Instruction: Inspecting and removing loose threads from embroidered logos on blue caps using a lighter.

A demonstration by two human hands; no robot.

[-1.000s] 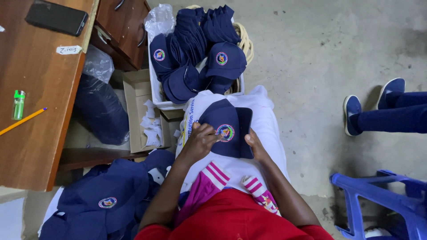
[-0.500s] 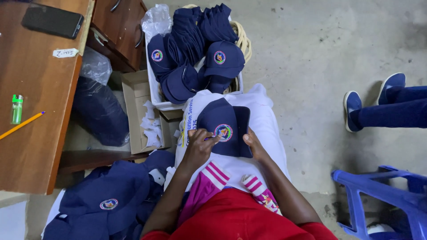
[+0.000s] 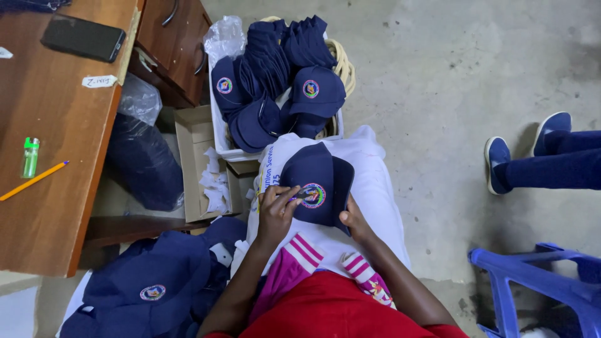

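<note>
Navy cloth fills the space between both sets of fingers: the left hand (image 3: 278, 213) is bent at the wrist, its fingers curled narrow and pressed on the round embroidered badge (image 3: 313, 195) of a dark blue cap (image 3: 319, 181), seemingly pinching something thin there, too small to tell. The right hand (image 3: 354, 220) lies mostly under the cap's edge, thumb side showing, fingers closed on the brim from the right. Both forearms reach forward from a red top, elbows close to the body.

The cap rests on a white cloth (image 3: 369, 181) spread over the person's lap, crown pointing away, badge facing up, just between the two hands.

Beyond the lap stands a white basket (image 3: 220, 147) heaped with more caps (image 3: 275, 75) of the same kind. To the left lies an open cardboard box (image 3: 194, 134) with paper scraps, and lower left a pile of blue caps (image 3: 150, 288). On the wooden tabletop (image 3: 56, 188) lie a phone (image 3: 83, 37), a green lighter (image 3: 29, 158) and a pencil (image 3: 34, 180). At the right, another person's blue shoes (image 3: 498, 164) and a blue plastic chair (image 3: 538, 281).
</note>
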